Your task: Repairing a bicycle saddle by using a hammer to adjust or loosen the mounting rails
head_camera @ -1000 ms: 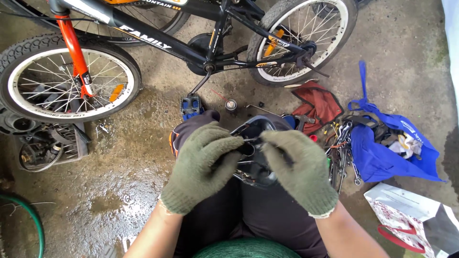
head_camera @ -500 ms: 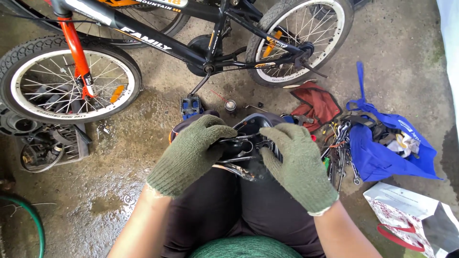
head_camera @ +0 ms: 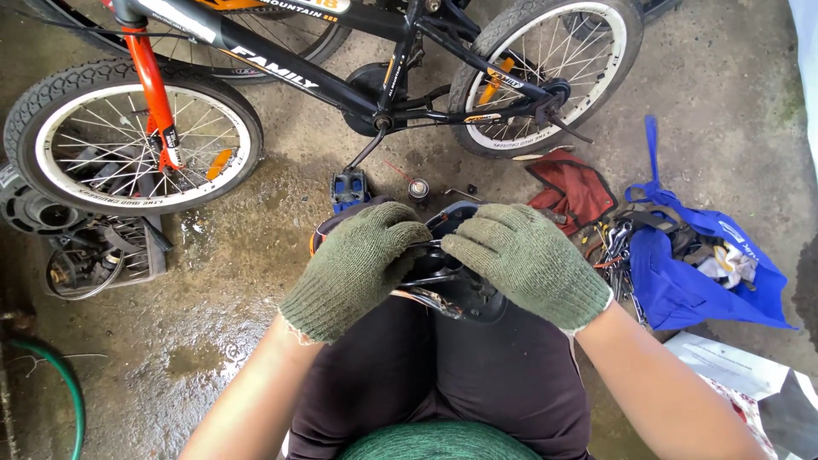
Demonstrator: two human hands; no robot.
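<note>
Both my hands wear green knit gloves and meet over an upturned black bicycle saddle (head_camera: 464, 294) resting on my lap. My left hand (head_camera: 358, 268) curls over the saddle's left side, fingers closed on its metal rails. My right hand (head_camera: 524, 260) grips the right side, fingertips pinched at the rail near the middle. A shiny metal part of the saddle's underside (head_camera: 426, 302) shows below my hands. Much of the saddle is hidden under the gloves.
A small black and orange bicycle (head_camera: 281, 77) lies on the wet concrete ahead, its pedal (head_camera: 348, 186) close to my hands. A red cloth (head_camera: 573, 192) and a blue bag (head_camera: 694, 273) with tools lie to the right. A small can (head_camera: 417, 187) stands near the pedal. Dark parts (head_camera: 81, 247) sit at left.
My hands have shifted slightly on the saddle, the left one drawing in closer to the right. The saddle stays on my lap.
</note>
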